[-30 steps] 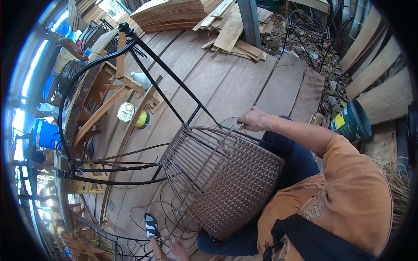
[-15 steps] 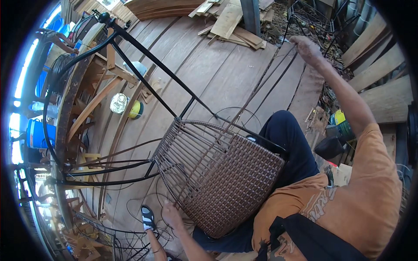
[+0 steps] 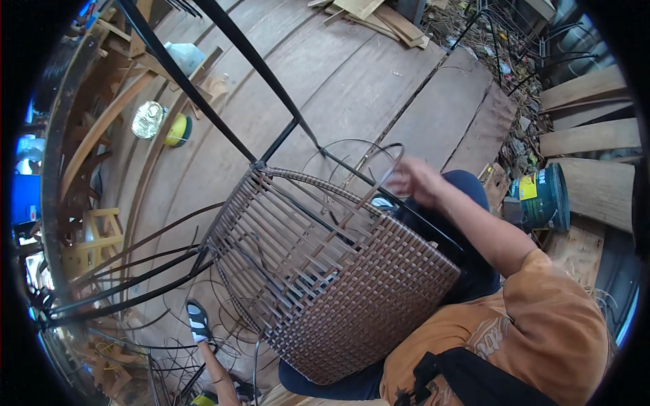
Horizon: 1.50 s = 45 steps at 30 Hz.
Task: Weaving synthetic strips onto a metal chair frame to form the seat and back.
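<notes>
A black metal chair frame point(image 3: 261, 64) lies tilted across my lap. Its panel point(image 3: 369, 308) is closely woven in brown flat strands on the near side, while bare parallel strands point(image 3: 271, 216) span the far part. At the panel's right edge, my right hand point(image 3: 418, 183) has its fingers closed on a brown weaving strand point(image 3: 399, 154). That strand bends in a loop above the frame and runs down to the edge of the weave. My left hand does not show; whether the panel hides it, I cannot tell.
Wooden planks point(image 3: 386, 24) lie at the back. A dark green bucket point(image 3: 552, 196) stands at right. At left are a yellow-and-black container point(image 3: 178, 130), a silver-topped container point(image 3: 148, 120) and a small wooden stool point(image 3: 101, 237). Loose strands surround a sandalled foot point(image 3: 198, 321).
My right hand has come down from the far right to the panel's edge, and the strand it stretched out now curls in a loop. My left hand has gone out of sight.
</notes>
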{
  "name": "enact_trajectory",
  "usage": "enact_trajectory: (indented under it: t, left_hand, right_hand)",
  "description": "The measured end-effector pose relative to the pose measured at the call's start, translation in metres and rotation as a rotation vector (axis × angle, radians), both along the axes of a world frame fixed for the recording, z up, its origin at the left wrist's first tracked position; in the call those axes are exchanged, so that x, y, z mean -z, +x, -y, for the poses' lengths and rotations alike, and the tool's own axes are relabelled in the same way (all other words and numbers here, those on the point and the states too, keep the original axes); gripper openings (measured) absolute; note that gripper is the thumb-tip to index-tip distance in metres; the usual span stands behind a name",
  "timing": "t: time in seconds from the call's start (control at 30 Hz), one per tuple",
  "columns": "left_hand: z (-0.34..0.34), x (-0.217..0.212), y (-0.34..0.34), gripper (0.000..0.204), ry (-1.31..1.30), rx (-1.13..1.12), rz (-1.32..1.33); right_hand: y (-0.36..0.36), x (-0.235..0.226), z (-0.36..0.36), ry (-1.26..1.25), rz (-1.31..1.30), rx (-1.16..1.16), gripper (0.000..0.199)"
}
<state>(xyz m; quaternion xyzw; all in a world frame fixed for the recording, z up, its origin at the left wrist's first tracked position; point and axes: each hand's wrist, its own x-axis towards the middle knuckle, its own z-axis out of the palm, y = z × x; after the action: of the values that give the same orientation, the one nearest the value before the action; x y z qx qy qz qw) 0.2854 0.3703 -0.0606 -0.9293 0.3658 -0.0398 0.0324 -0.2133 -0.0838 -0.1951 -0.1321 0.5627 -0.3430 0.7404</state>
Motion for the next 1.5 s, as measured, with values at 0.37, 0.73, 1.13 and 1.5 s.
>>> enact_trajectory:
  t: [0.37,0.73,1.13,1.5]
  left_hand:
    - [0.130,0.068,-0.099,0.055,-0.127,-0.092,-0.569]
    - [0.115,0.068,-0.171,0.055,-0.107,-0.200,-0.560]
    - [0.097,0.032,-0.215,0.056,-0.347,-0.263,-0.473]
    - [0.110,0.044,-0.221,0.046,-0.564,-0.336,-0.509]
  right_hand:
    - [0.031,-0.026,0.000,0.142,0.581,-0.457,0.028]
    - [0.041,-0.013,-0.014,0.108,0.610,-0.559,0.027]
    - [0.007,-0.074,-0.039,-0.347,0.075,-0.655,0.047]
    - [0.032,-0.068,-0.021,-0.282,0.139,-0.586,0.038]
